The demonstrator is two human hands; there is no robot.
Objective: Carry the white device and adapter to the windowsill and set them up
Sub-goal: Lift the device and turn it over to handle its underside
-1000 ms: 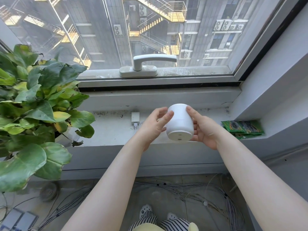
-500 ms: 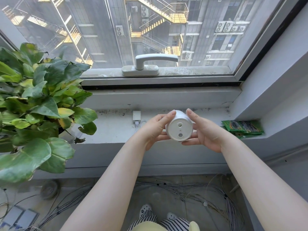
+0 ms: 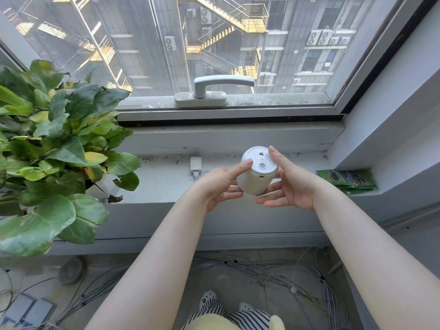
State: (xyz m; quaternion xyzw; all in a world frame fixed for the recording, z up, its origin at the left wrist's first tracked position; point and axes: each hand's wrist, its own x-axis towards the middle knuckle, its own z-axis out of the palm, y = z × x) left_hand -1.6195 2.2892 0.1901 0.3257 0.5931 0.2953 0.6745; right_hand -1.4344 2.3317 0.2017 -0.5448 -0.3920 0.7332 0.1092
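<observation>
The white device (image 3: 256, 177) is a small rounded cylinder held above the windowsill (image 3: 164, 184) between both hands. Its flat end, with two small round holes, tilts up and toward me, and a small port shows on its side. My left hand (image 3: 220, 184) grips its left side, with the thumb up on the flat end. My right hand (image 3: 289, 184) holds its right side, index fingertip on the upper rim and the other fingers under it. The white adapter (image 3: 195, 164) lies flat on the sill behind my left hand, with a white cable plugged into its near end.
A leafy potted plant (image 3: 54, 148) fills the left of the sill. Green packets (image 3: 346, 178) lie at the sill's right end, by the wall. A window handle (image 3: 214, 90) sits above on the frame. Bundled white cables (image 3: 273, 270) cover the floor below.
Both hands have turned the device over: the flat end faced down a second ago, then toward me, and now tilts upward. The adapter has not moved.
</observation>
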